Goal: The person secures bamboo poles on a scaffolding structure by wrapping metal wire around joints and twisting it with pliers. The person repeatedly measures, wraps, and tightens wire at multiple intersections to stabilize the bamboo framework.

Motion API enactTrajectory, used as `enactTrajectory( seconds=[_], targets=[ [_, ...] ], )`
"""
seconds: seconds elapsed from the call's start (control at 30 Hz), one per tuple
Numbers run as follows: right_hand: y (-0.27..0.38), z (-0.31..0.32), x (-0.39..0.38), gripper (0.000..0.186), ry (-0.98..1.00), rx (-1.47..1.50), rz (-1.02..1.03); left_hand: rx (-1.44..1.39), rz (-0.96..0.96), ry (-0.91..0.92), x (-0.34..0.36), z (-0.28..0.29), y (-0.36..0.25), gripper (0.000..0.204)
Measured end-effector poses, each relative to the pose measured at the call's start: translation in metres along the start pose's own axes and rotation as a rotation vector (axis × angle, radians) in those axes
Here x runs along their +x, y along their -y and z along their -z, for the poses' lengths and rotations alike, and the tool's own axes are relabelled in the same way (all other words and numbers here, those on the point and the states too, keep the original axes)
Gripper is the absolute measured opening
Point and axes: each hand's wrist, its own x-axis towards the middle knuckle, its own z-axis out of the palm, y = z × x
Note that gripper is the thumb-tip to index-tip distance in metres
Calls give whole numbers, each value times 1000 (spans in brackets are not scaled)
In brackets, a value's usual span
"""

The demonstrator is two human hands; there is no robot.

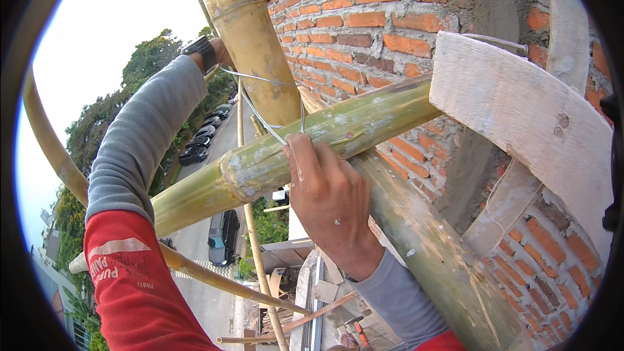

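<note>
A thick yellow bamboo pole (250,39) rises above a green horizontal bamboo pole (253,169), with silver wire (263,121) looped around where they meet. My right hand (328,205) is closed on the wire at the front of the green pole, fingertips against it. My left hand (218,51) reaches up behind the yellow pole at the top, near the wire's upper loop; its fingers are hidden. A second, mottled green pole (429,260) slants down to the right beneath the horizontal one.
A brick wall (370,19) stands at the right, with pale wooden boards (520,117) against it. Thinner bamboo poles (58,156) frame the left. Far below are a street (214,156) with parked cars, trees (127,81), and a hammer (361,330) among timber.
</note>
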Motion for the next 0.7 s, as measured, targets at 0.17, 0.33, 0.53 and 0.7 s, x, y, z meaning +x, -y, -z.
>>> enactTrajectory(
  seconds=[0.17,0.33,0.53,0.7],
  targets=[
    [14,-8,-33,16,-185,355,-61,-48,-75,144,8,-24,20,61],
    [24,2,-61,25,59,693,-531,-78,-239,379,26,-52,35,63],
    [5,9,-53,29,180,1278,-1067,14,-466,703,35,-59,26,67],
    [-26,8,-56,31,340,1609,-1228,-30,-714,935,47,-67,4,69]
  ],
)
